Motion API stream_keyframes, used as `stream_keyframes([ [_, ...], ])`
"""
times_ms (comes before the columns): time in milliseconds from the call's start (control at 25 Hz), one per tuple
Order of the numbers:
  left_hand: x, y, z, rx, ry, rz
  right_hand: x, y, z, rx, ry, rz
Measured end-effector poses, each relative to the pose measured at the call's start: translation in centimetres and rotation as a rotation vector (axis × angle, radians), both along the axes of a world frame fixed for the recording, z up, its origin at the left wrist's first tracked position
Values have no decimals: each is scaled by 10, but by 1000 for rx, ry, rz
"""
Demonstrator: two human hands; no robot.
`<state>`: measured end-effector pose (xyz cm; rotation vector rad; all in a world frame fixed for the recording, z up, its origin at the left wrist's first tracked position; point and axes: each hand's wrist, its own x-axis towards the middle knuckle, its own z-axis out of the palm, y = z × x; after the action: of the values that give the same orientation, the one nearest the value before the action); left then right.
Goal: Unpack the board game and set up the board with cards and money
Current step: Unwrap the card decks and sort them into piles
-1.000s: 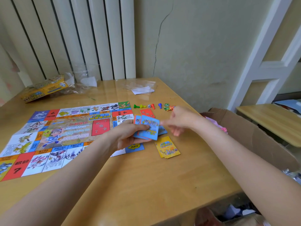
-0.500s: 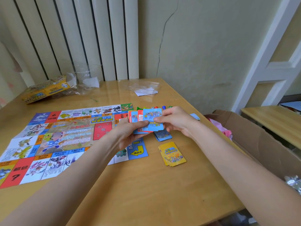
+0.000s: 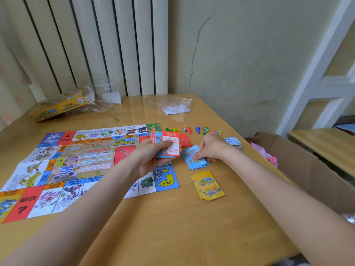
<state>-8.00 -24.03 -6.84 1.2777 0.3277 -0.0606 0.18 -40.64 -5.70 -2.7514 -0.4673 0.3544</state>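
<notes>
Sorting cards by colour beside the board.
Left hand [image 3: 153, 156] grips mixed red-and-blue stack [image 3: 166, 144] over board [image 3: 76, 160]; right hand [image 3: 210, 148] pinches blue card onto blue pile [image 3: 195, 158], right of board. Best to square edges, keep colours apart.

Right hand [image 3: 209, 148] has left the fanned cards and come down to the blue pile [image 3: 196, 160] beside the board's start corner [image 3: 166, 177], pressing a blue card onto it. Left hand [image 3: 153, 156] now shows a red card [image 3: 171, 144] foremost (blue a half-second ago).
</notes>
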Motion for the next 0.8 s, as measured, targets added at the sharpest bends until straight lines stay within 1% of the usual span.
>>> stream_keyframes([
  [40,0,-3,1,1,-5,-4,-1,2,0,-97,-58,17],
  [80,1,-5,1,4,-7,0,0,3,0,-150,-100,22],
  [120,1,-5,1,9,-6,10,0,4,0,-151,-123,13],
  [160,2,-5,0,14,-4,22,0,4,1,-91,-122,-8],
  [200,3,-5,-1,15,-3,34,0,4,1,77,-73,-45],
  [240,4,-5,-1,13,-3,44,-2,4,3,324,19,-76],
  [280,4,-5,-1,7,-5,46,-5,5,5,588,147,-88],
  [320,4,-6,0,-2,-10,30,-9,6,8,765,259,-69],
  [360,4,-7,1,-18,-19,-2,-10,7,9,826,304,-38],
  [440,4,-7,6,-72,-27,-67,-11,10,8,841,254,-38],
  [560,6,5,13,-143,-29,-49,2,11,9,1028,164,-222],
  [600,8,11,14,-153,-26,-14,8,11,12,1004,101,-269],
  [640,10,17,15,-153,-19,18,16,12,16,888,12,-294],
  [720,15,24,15,-144,-3,43,31,19,23,485,-173,-276],
  [760,17,24,15,-142,6,43,34,25,27,259,-237,-232],
  [800,19,25,14,-143,12,39,37,33,30,86,-279,-186],
])
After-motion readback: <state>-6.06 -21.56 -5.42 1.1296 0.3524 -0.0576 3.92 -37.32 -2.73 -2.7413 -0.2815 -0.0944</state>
